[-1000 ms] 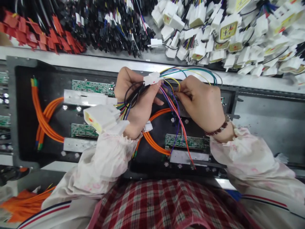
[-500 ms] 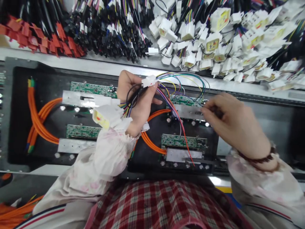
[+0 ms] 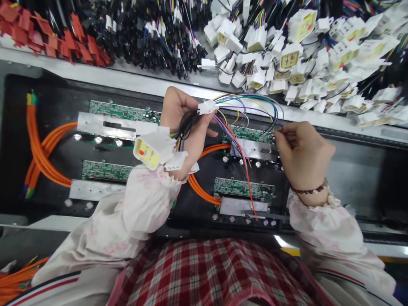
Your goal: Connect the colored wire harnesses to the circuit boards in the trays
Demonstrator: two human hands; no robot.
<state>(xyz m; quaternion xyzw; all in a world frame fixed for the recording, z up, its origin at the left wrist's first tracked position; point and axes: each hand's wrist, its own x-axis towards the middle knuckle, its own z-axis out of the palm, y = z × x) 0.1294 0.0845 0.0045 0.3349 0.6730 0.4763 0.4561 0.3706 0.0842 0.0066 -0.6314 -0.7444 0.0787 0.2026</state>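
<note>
no wording can be read anywhere in this view. the yellow label point(image 3: 290, 59) on a white connector point(image 3: 281, 63) in the heap at upper right carries dark printed marks, too small to make out. the yellow face point(image 3: 148, 154) of the large white connector point(image 3: 156, 146) beside the left hand point(image 3: 185, 123) shows a small red mark and no legible characters. the green circuit boards point(image 3: 123, 111) carry fine white print, also too small to read.

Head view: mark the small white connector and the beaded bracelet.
Small white connector point(image 3: 206, 107), head view, on its housing.
Beaded bracelet point(image 3: 308, 192), head view, on the beads.
</note>
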